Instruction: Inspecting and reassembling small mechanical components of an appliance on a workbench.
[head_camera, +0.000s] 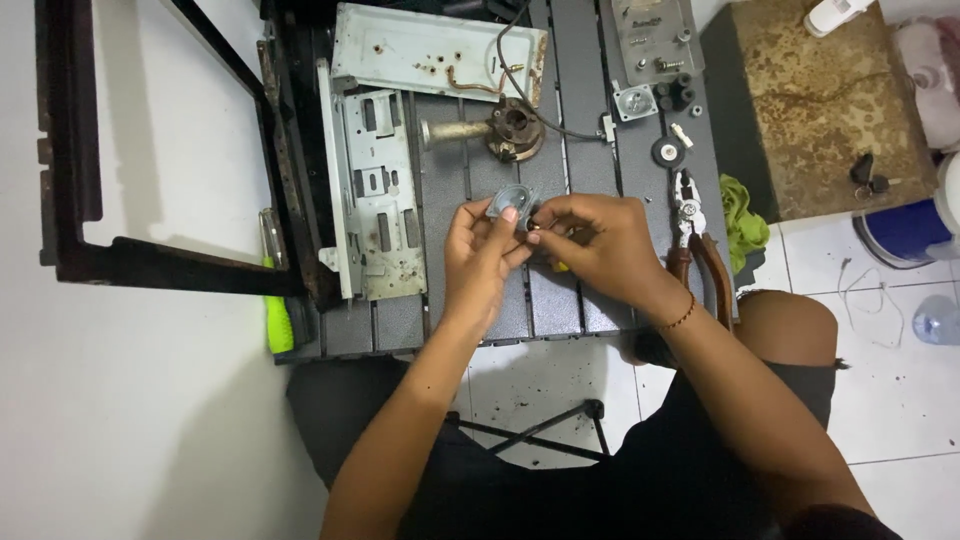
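Note:
My left hand and my right hand meet over a grey metal panel laid flat as a work surface. Between their fingertips they hold a small round grey rubbery part. A bit of yellow shows under my right palm; what it is I cannot tell. Beyond the hands lies a rusty brass burner with a pipe stub and a black wire.
Pliers with brown handles lie right of my hand, by a green cloth. Small knobs and a valve plate sit at the far right. A perforated metal bracket and rusty plate lie left. A green-handled screwdriver rests at the panel's left edge.

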